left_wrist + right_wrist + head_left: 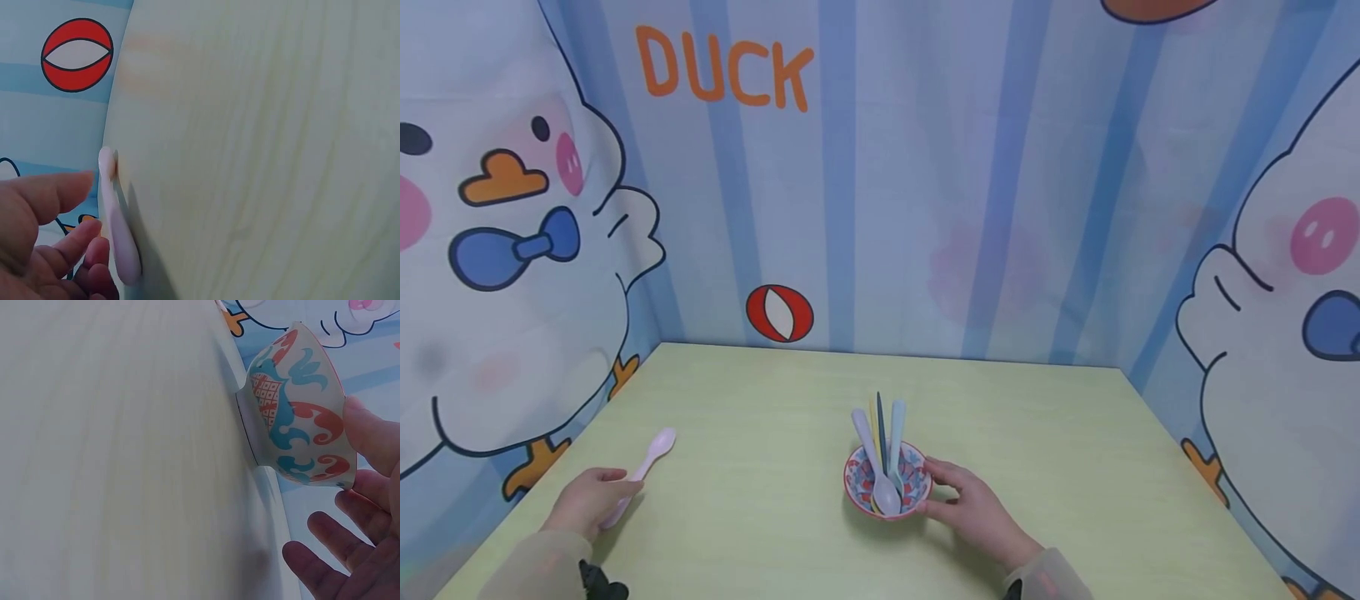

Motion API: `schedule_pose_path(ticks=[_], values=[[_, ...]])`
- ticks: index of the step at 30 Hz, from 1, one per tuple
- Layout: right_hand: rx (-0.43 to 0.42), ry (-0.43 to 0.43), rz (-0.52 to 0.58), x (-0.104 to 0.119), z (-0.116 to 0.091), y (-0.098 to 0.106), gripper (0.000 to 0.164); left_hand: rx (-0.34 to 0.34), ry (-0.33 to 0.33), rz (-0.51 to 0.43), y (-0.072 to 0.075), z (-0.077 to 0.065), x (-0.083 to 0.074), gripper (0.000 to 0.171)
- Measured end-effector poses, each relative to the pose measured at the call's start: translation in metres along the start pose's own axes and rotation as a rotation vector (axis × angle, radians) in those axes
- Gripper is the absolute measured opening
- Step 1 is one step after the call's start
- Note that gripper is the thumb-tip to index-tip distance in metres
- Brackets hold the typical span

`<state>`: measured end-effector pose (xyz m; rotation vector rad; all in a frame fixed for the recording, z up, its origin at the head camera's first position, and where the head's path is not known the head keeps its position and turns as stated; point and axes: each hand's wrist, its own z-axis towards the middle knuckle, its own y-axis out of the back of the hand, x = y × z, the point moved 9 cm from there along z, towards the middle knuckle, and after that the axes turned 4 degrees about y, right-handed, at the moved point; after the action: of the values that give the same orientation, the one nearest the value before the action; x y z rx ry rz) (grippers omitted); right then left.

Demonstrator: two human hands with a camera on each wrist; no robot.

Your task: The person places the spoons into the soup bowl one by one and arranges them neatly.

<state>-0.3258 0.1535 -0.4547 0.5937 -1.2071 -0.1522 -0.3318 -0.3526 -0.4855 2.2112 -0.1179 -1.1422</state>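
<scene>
On the left of the table lies a pink spoon [656, 448], its scoop end pointing away. My left hand [587, 498] hovers over its handle, thumb and forefinger apart; the left wrist view shows the pink spoon [119, 231] just beyond the fingertips. A patterned bowl [851, 482] with a red rim stands near the middle. In it lean a lavender spoon [886, 497], a light blue spoon [897, 429], a dark blue slim utensil [881, 425] and a yellow one [873, 421]. My right hand [973, 510] holds the bowl's right rim with thumb and forefinger, other fingers loosely spread.
The pale wooden-looking table [760, 400] meets a blue striped backdrop [895, 208] at its back edge. Duck-printed fabric [535, 333] borders it on the left and more on the right.
</scene>
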Motion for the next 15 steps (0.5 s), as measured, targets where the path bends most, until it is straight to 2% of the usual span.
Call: schedule_pose_path(ticks=[3,7,11,15], values=[[0.001,0.006,-0.002,0.0002,0.0003,-0.0003,0.06,0.001,0.018,0.043,-0.0011,0.0,0.0043,0.057],[0.0,0.011,-0.006,0.0002,0.0004,-0.0004,0.06,-0.01,0.003,0.099,-0.002,-0.0006,0.0052,0.051],[-0.002,0.012,-0.012,0.0,0.0006,0.0001,0.059,-0.022,-0.028,0.105,-0.002,0.0023,0.0033,0.047],[-0.002,0.01,-0.01,-0.0003,0.0008,0.0004,0.06,-0.053,-0.015,0.119,-0.0005,0.0053,0.0044,0.046]])
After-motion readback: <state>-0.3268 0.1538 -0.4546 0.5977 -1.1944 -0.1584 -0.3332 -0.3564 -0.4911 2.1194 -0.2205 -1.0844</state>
